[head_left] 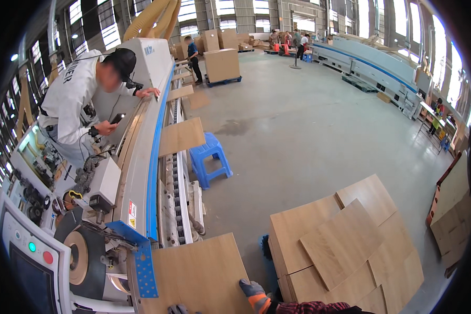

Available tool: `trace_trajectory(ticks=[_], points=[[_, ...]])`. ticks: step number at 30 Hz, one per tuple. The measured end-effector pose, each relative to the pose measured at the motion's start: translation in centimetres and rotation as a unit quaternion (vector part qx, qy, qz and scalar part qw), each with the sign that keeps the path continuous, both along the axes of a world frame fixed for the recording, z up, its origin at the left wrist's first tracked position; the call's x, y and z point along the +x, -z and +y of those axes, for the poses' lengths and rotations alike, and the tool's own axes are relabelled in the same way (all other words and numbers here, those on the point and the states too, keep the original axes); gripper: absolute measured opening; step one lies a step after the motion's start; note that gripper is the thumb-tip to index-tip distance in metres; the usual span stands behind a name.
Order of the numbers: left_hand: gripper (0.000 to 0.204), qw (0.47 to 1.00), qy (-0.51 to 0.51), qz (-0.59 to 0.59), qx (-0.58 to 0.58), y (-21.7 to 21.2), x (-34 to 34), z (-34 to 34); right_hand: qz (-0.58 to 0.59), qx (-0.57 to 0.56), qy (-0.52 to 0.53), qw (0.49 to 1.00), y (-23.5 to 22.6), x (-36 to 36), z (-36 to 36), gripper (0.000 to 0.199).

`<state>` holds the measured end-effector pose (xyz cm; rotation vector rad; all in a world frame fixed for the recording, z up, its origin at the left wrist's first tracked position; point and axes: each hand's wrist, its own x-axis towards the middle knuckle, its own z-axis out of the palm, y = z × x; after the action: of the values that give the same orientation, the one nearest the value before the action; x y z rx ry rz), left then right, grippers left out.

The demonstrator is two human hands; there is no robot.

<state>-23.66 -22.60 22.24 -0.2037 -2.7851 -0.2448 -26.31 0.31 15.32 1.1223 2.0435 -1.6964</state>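
Gloved right hand (253,289) meets the right edge of the board (193,267); finger closure cannot be determined. Left hand (177,309), partly visible, is at the board's near side, grip indeterminate. The board lies between the machine (137,180) and stack (345,251). Beyond stands a blue stool (210,157).

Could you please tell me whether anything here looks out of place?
Yes: one panel lies askew across the stack, out of line with those beneath. A dark patch also marks the floor beyond the blue stool, possibly damp or stained. The board at the right hand shows no obvious damage.
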Motion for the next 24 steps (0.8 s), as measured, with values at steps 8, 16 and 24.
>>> trace_trajectory(ticks=[8, 16, 24], points=[[0.055, 0.998, 0.009, 0.053, -0.019, 0.8, -7.0, 1.5, 0.002, -0.006, -0.020, 1.000, -0.3, -8.4, 2.7, 0.063], [0.059, 0.999, 0.005, 0.023, -0.024, 3.5, -17.2, 4.1, 0.204, 0.182, -0.018, 0.962, 14.7, -11.4, 17.1, 0.027], [0.051, 0.994, -0.047, 0.092, -0.036, 3.5, -22.1, 7.5, -0.312, 0.452, 0.214, 0.808, 10.9, 11.9, 47.6, 0.082]])
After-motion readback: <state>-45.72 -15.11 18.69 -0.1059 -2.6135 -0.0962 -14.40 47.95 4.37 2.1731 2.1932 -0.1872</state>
